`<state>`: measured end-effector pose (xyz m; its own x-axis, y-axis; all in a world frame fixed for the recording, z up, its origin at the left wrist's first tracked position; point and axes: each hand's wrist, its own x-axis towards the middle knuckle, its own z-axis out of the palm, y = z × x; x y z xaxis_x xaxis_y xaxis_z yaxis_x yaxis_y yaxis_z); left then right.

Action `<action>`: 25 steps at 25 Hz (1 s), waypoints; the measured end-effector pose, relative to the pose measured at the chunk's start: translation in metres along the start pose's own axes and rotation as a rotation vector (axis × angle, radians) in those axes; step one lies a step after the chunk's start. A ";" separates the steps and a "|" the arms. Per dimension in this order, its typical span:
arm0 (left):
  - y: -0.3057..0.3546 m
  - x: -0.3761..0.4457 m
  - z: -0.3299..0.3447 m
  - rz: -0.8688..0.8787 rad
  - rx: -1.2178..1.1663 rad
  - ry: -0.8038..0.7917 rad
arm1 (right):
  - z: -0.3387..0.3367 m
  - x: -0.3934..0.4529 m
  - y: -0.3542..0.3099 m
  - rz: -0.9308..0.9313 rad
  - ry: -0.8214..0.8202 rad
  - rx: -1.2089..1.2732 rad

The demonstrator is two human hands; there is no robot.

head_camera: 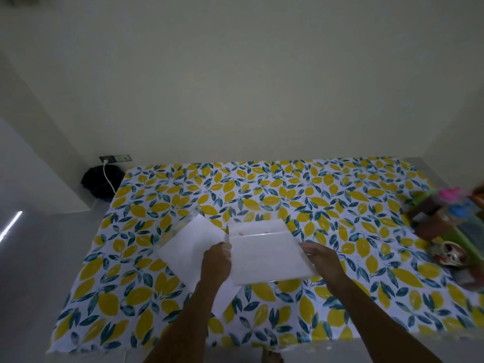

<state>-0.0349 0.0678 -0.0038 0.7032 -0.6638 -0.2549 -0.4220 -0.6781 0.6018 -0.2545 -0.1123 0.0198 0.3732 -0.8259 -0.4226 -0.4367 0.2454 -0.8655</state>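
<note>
A white envelope-like folder (pixel 267 254) with its flap open lies in the middle of the table, held at both sides. My left hand (pixel 217 260) grips its left edge, thumb on top. My right hand (pixel 320 259) grips its right edge with curled fingers. A loose white sheet (pixel 190 247) lies tilted to the left, partly under the folder and my left forearm. Small pink marks show near the folder's flap line.
The table carries a cloth with a yellow lemon print (pixel 288 195). A green tray (pixel 455 231) crowded with colourful bottles and small items stands at the right edge. A dark bag (pixel 100 183) and a plugged-in white cable (pixel 107 176) sit by the wall, back left.
</note>
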 end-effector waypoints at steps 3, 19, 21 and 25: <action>-0.003 -0.004 -0.006 0.023 -0.123 -0.006 | -0.012 -0.016 -0.011 0.056 0.002 0.142; 0.050 0.101 -0.071 0.110 -0.024 0.171 | 0.005 0.111 -0.095 -0.328 -0.073 -0.143; 0.052 0.113 -0.070 0.076 -0.003 0.221 | 0.012 0.127 -0.100 -0.355 -0.080 -0.177; 0.056 0.137 -0.059 0.079 -0.027 0.298 | 0.022 0.168 -0.098 -0.406 -0.068 -0.247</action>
<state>0.0716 -0.0425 0.0399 0.8075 -0.5894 0.0247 -0.4693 -0.6165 0.6321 -0.1307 -0.2634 0.0277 0.6035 -0.7926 -0.0871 -0.4228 -0.2255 -0.8777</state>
